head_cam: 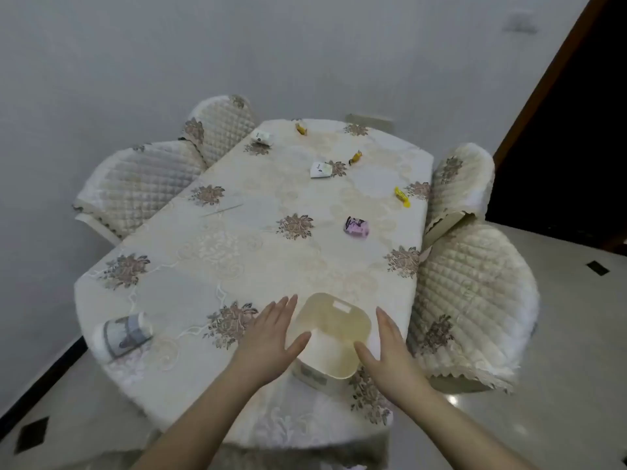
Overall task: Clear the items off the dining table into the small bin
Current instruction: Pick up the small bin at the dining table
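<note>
A small cream bin (330, 334) stands empty near the front edge of the dining table (237, 252). My left hand (271, 337) is flat and open beside its left wall, my right hand (386, 347) open beside its right wall; neither grips it. On the cloth lie a purple packet (356, 227), three yellow wrapped candies (402, 196) (355, 157) (301, 128), two white packets (320, 170) (263, 137), and a paper cup (124, 334) on its side at the front left.
Quilted chairs stand around the table: two at the left (142, 184) (220, 123), two at the right (471, 300) (461, 184). A thin clear sheet (224, 205) lies on the cloth at mid left. A dark doorway (576, 147) opens at the right.
</note>
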{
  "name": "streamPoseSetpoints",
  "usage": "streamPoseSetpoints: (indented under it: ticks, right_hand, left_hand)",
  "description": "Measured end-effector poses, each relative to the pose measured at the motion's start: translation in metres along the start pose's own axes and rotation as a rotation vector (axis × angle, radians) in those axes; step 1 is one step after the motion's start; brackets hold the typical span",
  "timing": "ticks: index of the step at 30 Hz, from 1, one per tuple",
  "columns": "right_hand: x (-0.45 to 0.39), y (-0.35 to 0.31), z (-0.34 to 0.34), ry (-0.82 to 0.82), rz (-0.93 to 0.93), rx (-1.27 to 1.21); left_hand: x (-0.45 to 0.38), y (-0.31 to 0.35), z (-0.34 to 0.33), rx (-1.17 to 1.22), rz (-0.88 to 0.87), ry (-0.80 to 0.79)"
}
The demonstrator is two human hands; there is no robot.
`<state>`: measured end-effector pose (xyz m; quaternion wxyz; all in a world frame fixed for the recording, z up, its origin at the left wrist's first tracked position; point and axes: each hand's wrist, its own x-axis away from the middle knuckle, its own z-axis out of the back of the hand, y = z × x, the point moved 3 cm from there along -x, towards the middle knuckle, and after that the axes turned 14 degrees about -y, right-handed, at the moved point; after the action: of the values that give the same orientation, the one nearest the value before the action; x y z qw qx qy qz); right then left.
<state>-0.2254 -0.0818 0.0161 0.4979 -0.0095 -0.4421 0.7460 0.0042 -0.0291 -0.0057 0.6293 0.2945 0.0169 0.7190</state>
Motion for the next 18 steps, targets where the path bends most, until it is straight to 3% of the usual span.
streamPoseSetpoints:
  ticks: [5, 11, 18]
  right_hand:
    - [-0.012, 0.009, -0.010, -0.058, -0.112, -0.350]
    - [-0.016, 0.007, -0.017, -0.057, -0.058, -0.424]
    - [-0.021, 0.014, -0.005, -0.112, -0.068, -0.363]
  left_hand:
    - [-0.008, 0.005, -0.012, 0.164, 0.028, -0.060]
    - [-0.001, 0.021, -0.018, 0.537, 0.071, -0.052]
    - [0.008, 0.020, -0.007, 0.511, 0.119, -0.061]
